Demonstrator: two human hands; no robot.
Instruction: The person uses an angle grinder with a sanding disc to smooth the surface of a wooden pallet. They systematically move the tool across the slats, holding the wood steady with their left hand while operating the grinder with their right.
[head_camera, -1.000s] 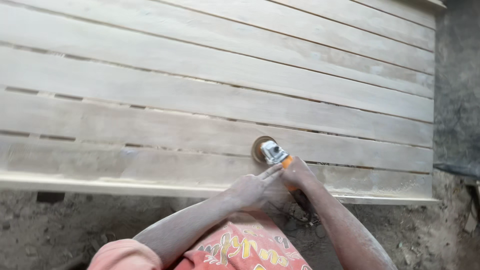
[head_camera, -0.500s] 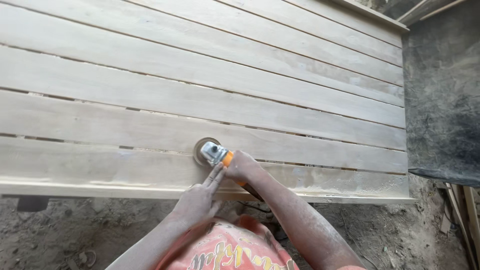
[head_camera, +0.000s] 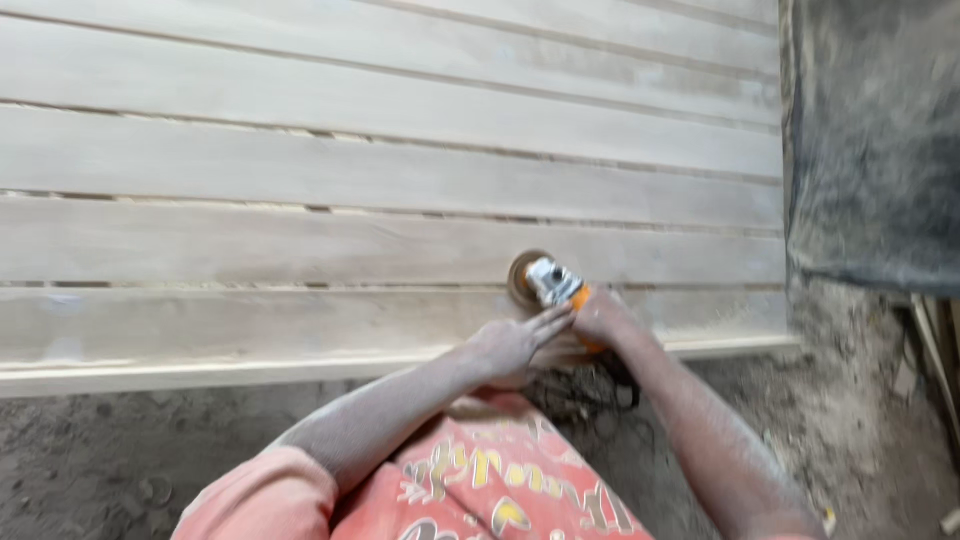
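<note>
An angle grinder (head_camera: 548, 283) with a silver head and orange body rests its round sanding disc on the nearest pale wooden board (head_camera: 250, 325). My right hand (head_camera: 605, 318) grips the grinder's orange body from behind. My left hand (head_camera: 518, 345) lies against the tool's left side, its fingers stretched toward the head. Both forearms are coated in pale dust. A dark tangled cable (head_camera: 585, 395) hangs below the hands.
Several long pale boards (head_camera: 380, 180) lie side by side with narrow gaps, ending at a right edge near a dusty dark wall (head_camera: 870, 150). Dusty ground (head_camera: 120, 460) lies below the front edge. Thin wooden strips (head_camera: 935, 350) lean at the far right.
The view has swung, so the boards' right end now sits closer to the frame's right. The grinder and both hands stay together on the nearest board, near its right end.
</note>
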